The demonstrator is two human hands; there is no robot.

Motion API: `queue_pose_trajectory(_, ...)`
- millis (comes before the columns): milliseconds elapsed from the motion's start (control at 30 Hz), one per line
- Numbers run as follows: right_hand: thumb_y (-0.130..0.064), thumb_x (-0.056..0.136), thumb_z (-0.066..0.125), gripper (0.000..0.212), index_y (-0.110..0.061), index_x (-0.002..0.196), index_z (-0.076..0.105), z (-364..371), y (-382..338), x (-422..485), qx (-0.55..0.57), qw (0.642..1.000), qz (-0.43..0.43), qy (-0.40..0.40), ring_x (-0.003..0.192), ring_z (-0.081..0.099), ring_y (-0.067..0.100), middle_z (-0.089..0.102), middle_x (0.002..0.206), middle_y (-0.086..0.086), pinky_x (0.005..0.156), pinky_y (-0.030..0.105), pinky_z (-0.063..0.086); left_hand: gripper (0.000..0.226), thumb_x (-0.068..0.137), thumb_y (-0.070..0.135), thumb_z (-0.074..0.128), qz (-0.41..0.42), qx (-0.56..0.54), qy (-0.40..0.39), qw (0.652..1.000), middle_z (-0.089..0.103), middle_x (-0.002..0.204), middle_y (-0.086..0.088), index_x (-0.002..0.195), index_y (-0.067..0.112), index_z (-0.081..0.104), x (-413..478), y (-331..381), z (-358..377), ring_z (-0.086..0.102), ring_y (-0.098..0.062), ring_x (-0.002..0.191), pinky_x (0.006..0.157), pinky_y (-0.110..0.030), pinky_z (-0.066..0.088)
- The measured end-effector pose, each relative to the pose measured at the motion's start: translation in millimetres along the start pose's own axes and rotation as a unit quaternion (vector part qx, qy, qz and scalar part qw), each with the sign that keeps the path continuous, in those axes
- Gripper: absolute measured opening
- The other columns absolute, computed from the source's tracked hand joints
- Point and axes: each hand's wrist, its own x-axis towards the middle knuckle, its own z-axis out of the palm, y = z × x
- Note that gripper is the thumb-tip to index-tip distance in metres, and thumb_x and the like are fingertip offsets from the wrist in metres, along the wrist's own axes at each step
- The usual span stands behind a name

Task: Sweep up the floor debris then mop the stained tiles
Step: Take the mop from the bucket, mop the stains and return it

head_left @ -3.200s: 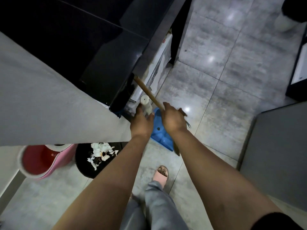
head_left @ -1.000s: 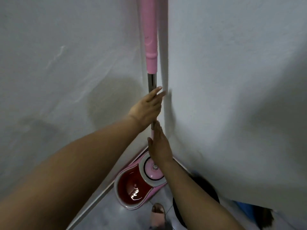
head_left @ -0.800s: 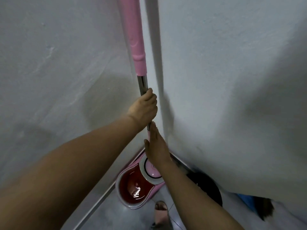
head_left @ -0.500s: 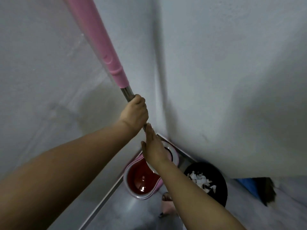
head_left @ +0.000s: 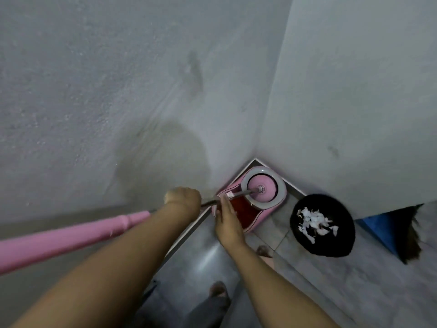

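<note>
Seen from a head-worn camera looking steeply down into the corner of a room, two grey plaster walls meet above a grey tiled floor (head_left: pixel 319 287). In the corner stands a pink mop bucket (head_left: pixel 254 204), its dark red well nearer the viewer and its round grey-rimmed spinner basket set against the corner. A mop (head_left: pixel 71 237) slants across the lower left of the view: its thick pink handle runs in from the left edge, narrows to a thin metal shaft, and the shaft ends at the centre of the spinner basket. The left hand (head_left: pixel 183 201) is closed in a fist around the metal shaft, just past the end of the pink grip. The right hand (head_left: pixel 227 223) lies beside the shaft nearer the bucket, fingers straight and flat, not wrapped around anything; whether it touches the shaft cannot be told. A small white tag on the shaft by the fingertips is too blurred to read, and no other writing or brand can be made out. To the right of the bucket sits a round black bin (head_left: pixel 322 224) holding torn white scraps. Further right, partly hidden behind the wall edge, are a blue dustpan (head_left: pixel 378 227) and the dark bristles of a broom (head_left: pixel 412 237). The person's feet show at the bottom.
</note>
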Motion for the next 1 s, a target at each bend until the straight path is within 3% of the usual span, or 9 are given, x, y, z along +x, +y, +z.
queue_pose_trajectory(67,-0.020,0.105,0.042,0.061,-0.016,0.159,0.013,16,10,-11,0.104,0.988,0.108,0.036,0.147,0.027,0.024,0.019,0.163,0.006,0.106,0.018,0.026,0.039,0.093,0.043,0.058,-0.018,-0.136,-0.101,0.985,0.069,0.102,-0.011,0.112,0.008,0.059,-6,-9,29,0.069,-0.027,0.087,0.069,-0.028,0.051)
queue_pose_trajectory(133,-0.023,0.106,0.042,0.065,-0.014,0.159,0.006,27,14,-16,0.209,0.956,0.202,0.025,0.145,0.031,0.030,0.025,0.161,0.012,0.111,0.029,0.029,0.042,0.097,0.044,0.052,-0.063,-0.302,-0.194,0.931,0.063,0.077,-0.014,0.101,0.002,0.053,-9,-9,55,0.062,-0.026,0.056,0.050,-0.028,0.050)
queue_pose_trajectory(233,-0.027,0.107,0.037,0.060,-0.027,0.158,0.005,40,10,-19,0.404,0.875,0.267,-0.001,0.128,0.051,0.033,0.046,0.146,0.012,0.106,0.043,0.044,0.043,0.100,0.040,0.046,-0.078,-0.375,-0.192,0.904,0.052,0.058,-0.012,0.082,0.001,0.050,-12,-5,88,0.046,-0.020,0.038,0.039,-0.022,0.039)
queue_pose_trajectory(300,-0.021,0.108,0.032,0.056,-0.035,0.157,0.007,45,2,-20,0.516,0.803,0.296,-0.020,0.105,0.062,0.026,0.058,0.124,0.011,0.085,0.036,0.056,0.041,0.100,0.039,0.047,-0.077,-0.390,-0.180,0.900,0.049,0.055,-0.010,0.076,0.006,0.049,-17,-2,104,0.041,-0.017,0.034,0.035,-0.018,0.034)
queue_pose_trajectory(367,-0.015,0.108,0.030,0.058,-0.035,0.157,0.007,51,-1,-23,0.550,0.778,0.304,-0.016,0.089,0.063,0.025,0.060,0.109,0.014,0.074,0.034,0.058,0.038,0.100,0.040,0.047,-0.082,-0.411,-0.188,0.888,0.049,0.056,-0.008,0.083,0.006,0.051,-23,-1,114,0.041,-0.016,0.035,0.034,-0.016,0.033)
queue_pose_trajectory(500,-0.007,0.107,0.032,0.063,-0.037,0.157,0.006,58,-8,-35,0.587,0.748,0.310,0.004,0.081,0.066,0.026,0.057,0.116,0.019,0.061,0.036,0.059,0.042,0.100,0.041,0.047,-0.084,-0.435,-0.192,0.876,0.046,0.054,-0.009,0.079,0.004,0.051,-37,-8,120,0.039,-0.017,0.035,0.037,-0.017,0.034)
queue_pose_trajectory(667,-0.002,0.106,0.032,0.068,-0.037,0.156,0.005,59,-33,-53,0.609,0.734,0.297,0.035,0.081,0.069,0.025,0.046,0.127,0.010,0.055,0.032,0.059,0.043,0.101,0.038,0.046,-0.073,-0.441,-0.185,0.875,0.041,0.055,-0.010,0.076,0.004,0.048,-62,-22,111,0.035,-0.018,0.039,0.040,-0.019,0.032)
queue_pose_trajectory(867,0.000,0.104,0.032,0.069,-0.038,0.156,0.007,58,-61,-77,0.633,0.718,0.282,0.074,0.076,0.067,0.023,0.054,0.104,0.007,0.064,0.036,0.055,0.045,0.101,0.040,0.043,-0.040,-0.412,-0.169,0.894,0.045,0.059,-0.010,0.097,-0.002,0.058,-100,-37,93,0.039,-0.020,0.041,0.041,-0.020,0.033)
queue_pose_trajectory(1000,0.001,0.102,0.032,0.069,-0.038,0.156,0.014,49,-78,-88,0.640,0.714,0.260,0.115,0.072,0.067,0.024,0.050,0.132,0.017,0.061,0.034,0.056,0.042,0.102,0.039,0.043,-0.019,-0.415,-0.161,0.895,0.043,0.061,-0.009,0.097,-0.001,0.055,-120,-42,76,0.037,-0.017,0.040,0.042,-0.018,0.031)
